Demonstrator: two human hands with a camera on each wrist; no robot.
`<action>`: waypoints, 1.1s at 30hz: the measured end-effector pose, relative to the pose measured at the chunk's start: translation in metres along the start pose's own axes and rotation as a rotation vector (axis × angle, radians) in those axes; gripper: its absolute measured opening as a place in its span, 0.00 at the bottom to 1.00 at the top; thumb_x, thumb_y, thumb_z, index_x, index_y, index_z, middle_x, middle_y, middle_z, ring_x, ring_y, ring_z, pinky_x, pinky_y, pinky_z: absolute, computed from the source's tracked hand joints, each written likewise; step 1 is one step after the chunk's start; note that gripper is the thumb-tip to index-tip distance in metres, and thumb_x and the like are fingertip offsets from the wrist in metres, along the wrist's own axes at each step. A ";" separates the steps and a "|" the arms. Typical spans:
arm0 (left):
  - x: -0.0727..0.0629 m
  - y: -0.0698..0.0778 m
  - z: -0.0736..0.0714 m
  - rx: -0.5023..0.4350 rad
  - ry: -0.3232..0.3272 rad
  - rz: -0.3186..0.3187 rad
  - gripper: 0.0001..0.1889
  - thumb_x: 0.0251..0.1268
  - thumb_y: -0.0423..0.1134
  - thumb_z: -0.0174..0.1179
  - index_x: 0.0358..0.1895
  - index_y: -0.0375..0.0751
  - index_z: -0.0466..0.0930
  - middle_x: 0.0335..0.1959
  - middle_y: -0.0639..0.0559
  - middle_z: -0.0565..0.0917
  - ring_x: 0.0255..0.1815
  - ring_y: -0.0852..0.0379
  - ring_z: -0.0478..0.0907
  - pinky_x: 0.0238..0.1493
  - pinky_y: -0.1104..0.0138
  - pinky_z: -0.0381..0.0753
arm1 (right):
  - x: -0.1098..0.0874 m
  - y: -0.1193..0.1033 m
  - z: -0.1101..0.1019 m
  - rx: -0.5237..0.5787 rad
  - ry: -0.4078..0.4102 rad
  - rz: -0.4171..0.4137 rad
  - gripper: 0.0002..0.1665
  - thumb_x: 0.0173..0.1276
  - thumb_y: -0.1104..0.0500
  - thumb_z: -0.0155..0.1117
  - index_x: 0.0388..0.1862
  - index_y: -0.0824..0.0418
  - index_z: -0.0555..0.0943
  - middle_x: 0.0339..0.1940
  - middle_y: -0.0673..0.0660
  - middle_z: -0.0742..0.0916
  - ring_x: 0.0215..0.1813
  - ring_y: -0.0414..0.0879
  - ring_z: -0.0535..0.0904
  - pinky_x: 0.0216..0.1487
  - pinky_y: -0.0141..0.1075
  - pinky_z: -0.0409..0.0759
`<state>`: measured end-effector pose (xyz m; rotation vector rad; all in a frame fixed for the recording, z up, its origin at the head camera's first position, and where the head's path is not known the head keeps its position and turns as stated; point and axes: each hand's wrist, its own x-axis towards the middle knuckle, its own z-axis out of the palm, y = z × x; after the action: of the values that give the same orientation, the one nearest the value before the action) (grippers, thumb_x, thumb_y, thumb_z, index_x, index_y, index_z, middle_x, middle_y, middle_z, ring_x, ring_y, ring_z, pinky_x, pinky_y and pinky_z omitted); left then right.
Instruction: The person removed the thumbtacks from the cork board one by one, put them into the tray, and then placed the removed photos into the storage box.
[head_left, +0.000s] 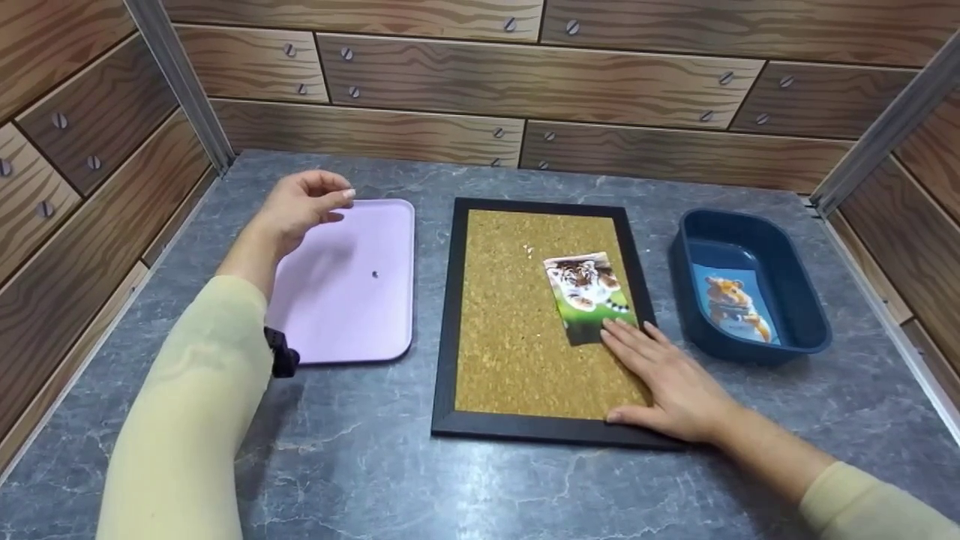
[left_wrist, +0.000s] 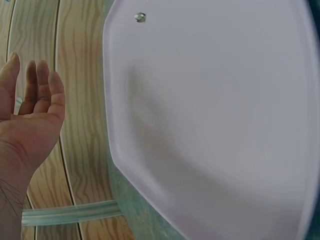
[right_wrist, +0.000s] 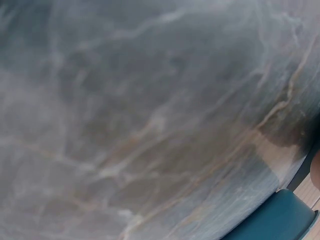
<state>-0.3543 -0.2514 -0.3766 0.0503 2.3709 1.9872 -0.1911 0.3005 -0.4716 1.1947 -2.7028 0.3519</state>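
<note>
My left hand [head_left: 300, 202] is raised over the far left part of a lilac tray [head_left: 341, 315]. Its thumb and index fingertips come close together in the head view; I cannot tell whether something tiny is between them. A small shiny metallic piece [left_wrist: 140, 17] lies on the tray. With fingers stretched out, my right hand [head_left: 671, 390] rests on the right side of a black-framed corkboard [head_left: 510, 360], fingertips at the lower right corner of a tiger picture [head_left: 581, 281]. That picture lies on the cork, slightly tilted.
To the right of the board stands a dark blue bin [head_left: 806, 322] with a hamster picture [head_left: 731, 300] inside. Pale specks [head_left: 528, 250] mark the cork left of the tiger picture. Wood-patterned walls [head_left: 525, 82] enclose the grey marbled table [head_left: 360, 465].
</note>
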 end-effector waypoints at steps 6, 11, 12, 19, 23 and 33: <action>0.001 -0.009 -0.002 -0.012 0.014 0.000 0.07 0.76 0.34 0.67 0.50 0.36 0.86 0.43 0.52 0.84 0.48 0.56 0.83 0.57 0.61 0.85 | 0.001 -0.001 0.000 0.000 -0.008 0.007 0.63 0.65 0.30 0.72 0.85 0.65 0.60 0.85 0.64 0.64 0.83 0.62 0.60 0.84 0.54 0.48; 0.001 -0.015 -0.001 -0.021 0.010 -0.023 0.07 0.75 0.35 0.68 0.50 0.37 0.86 0.44 0.52 0.84 0.50 0.56 0.84 0.59 0.59 0.84 | 0.001 -0.001 -0.001 0.004 -0.015 0.008 0.63 0.65 0.30 0.72 0.85 0.65 0.60 0.85 0.64 0.64 0.83 0.62 0.60 0.85 0.53 0.47; 0.001 -0.016 -0.001 -0.024 0.006 -0.026 0.06 0.75 0.35 0.67 0.49 0.39 0.87 0.44 0.52 0.84 0.50 0.56 0.83 0.59 0.59 0.84 | 0.001 -0.001 -0.001 0.004 -0.016 0.009 0.63 0.65 0.30 0.72 0.85 0.65 0.60 0.85 0.64 0.64 0.84 0.62 0.59 0.85 0.53 0.46; 0.000 -0.026 0.004 -0.073 -0.034 -0.046 0.03 0.77 0.33 0.65 0.47 0.40 0.85 0.43 0.54 0.85 0.49 0.56 0.83 0.66 0.52 0.79 | 0.000 -0.001 0.000 0.006 -0.018 0.010 0.64 0.65 0.29 0.72 0.85 0.65 0.60 0.85 0.64 0.64 0.84 0.62 0.59 0.84 0.54 0.48; 0.000 -0.034 0.007 -0.073 -0.038 -0.076 0.07 0.77 0.33 0.66 0.51 0.36 0.84 0.44 0.53 0.85 0.50 0.56 0.83 0.68 0.50 0.78 | 0.000 -0.001 0.001 0.006 -0.001 0.006 0.63 0.65 0.29 0.71 0.85 0.65 0.61 0.85 0.63 0.65 0.84 0.61 0.60 0.84 0.55 0.49; -0.002 -0.051 0.007 -0.072 -0.054 -0.117 0.08 0.76 0.33 0.66 0.51 0.35 0.82 0.42 0.54 0.85 0.47 0.58 0.83 0.56 0.61 0.84 | 0.000 0.000 0.000 0.006 0.002 0.002 0.63 0.65 0.29 0.72 0.85 0.65 0.61 0.85 0.64 0.65 0.84 0.61 0.60 0.85 0.53 0.47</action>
<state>-0.3516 -0.2531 -0.4277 -0.0359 2.2137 1.9892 -0.1906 0.3007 -0.4714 1.1928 -2.7028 0.3613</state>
